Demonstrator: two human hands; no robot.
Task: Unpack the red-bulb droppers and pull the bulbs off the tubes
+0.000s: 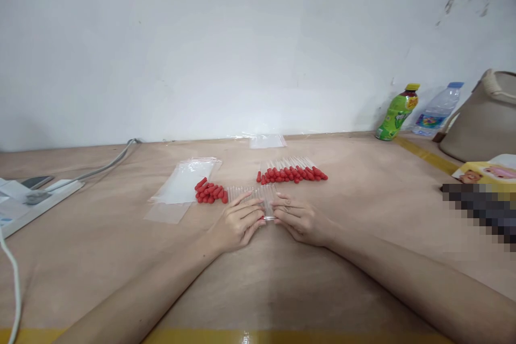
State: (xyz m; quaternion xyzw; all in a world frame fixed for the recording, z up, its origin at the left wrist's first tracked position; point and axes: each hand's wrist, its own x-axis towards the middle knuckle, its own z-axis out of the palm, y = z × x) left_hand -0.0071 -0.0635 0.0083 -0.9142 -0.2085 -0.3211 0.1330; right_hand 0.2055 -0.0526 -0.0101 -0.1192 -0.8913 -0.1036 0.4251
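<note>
Thin clear glass tubes (269, 199) lie side by side on the table between my hands. My left hand (241, 221) is closed, with a small red rubber bulb (262, 218) partly showing at its fingertips beside the tubes' near ends. At the right side of the tubes, my right hand (300, 219) has its fingers bent and pressed together on them; its exact grip is hidden. Left of the tubes sits a heap of loose red rubber bulbs (209, 191). Behind my right hand lies a row of glass droppers (291, 171), red bulbs toward me.
Clear plastic bags (181, 183) are stacked at left, another bag (267, 141) by the wall. A power strip (48, 204) with a cable is at far left. At right stand a green bottle (397, 113), a clear bottle (439, 110), a beige bag (479, 118) and a yellow tissue pack (489, 174).
</note>
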